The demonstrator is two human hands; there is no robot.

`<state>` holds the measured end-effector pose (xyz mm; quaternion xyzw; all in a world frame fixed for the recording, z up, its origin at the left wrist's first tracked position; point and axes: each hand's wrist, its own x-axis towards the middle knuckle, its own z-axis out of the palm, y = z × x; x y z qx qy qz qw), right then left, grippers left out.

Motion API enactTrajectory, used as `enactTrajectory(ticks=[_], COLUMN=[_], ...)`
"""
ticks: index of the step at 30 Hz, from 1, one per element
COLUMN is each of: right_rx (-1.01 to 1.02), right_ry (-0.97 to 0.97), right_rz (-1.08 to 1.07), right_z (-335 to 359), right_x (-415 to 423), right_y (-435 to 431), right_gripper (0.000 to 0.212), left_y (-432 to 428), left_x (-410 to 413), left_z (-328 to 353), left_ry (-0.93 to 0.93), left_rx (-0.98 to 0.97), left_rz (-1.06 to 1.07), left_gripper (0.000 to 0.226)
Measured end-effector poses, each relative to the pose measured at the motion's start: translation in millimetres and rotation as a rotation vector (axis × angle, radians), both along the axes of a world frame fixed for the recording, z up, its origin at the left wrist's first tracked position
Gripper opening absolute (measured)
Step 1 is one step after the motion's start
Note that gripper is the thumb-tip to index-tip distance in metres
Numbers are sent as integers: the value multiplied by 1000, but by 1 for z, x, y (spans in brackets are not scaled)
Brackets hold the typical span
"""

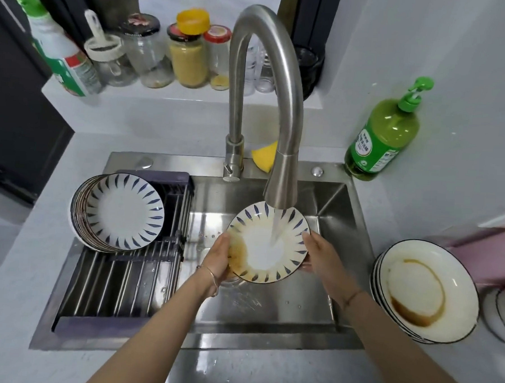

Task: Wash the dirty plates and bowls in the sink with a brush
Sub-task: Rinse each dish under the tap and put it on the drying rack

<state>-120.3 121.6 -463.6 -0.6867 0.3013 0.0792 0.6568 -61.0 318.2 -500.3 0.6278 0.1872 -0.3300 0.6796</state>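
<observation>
Both bare forearms are reaching over the steel sink (321, 309), gripping one round leaf-patterned plate (267, 242).
Left hand (220, 255) and right hand (319, 255) are clasping opposite rims; water from the curved brushed-metal faucet (268, 89) is striking its glossy centre, brown sauce clinging beside the left grip; stained white bowls (427, 291) are sitting right of the right-hand grip.

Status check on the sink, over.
Both hands, left and right, grip patterned plate under running faucet. Brown sauce remains on the rim. No brush seen. Nothing in the way.
</observation>
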Motion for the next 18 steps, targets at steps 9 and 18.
enactTrajectory(ticks=[9,18], right_rx=[172,-22], right_ry=[146,-75], right_rz=[-95,-9], right_z=[-34,-8], right_x=[-31,-10], right_y=[8,1], right_gripper=[27,23], left_y=[5,-5], left_x=[0,-2], left_z=[9,19], left_ry=[-370,-311], left_rx=[211,114], left_rz=[-186,-15], left_gripper=[35,41])
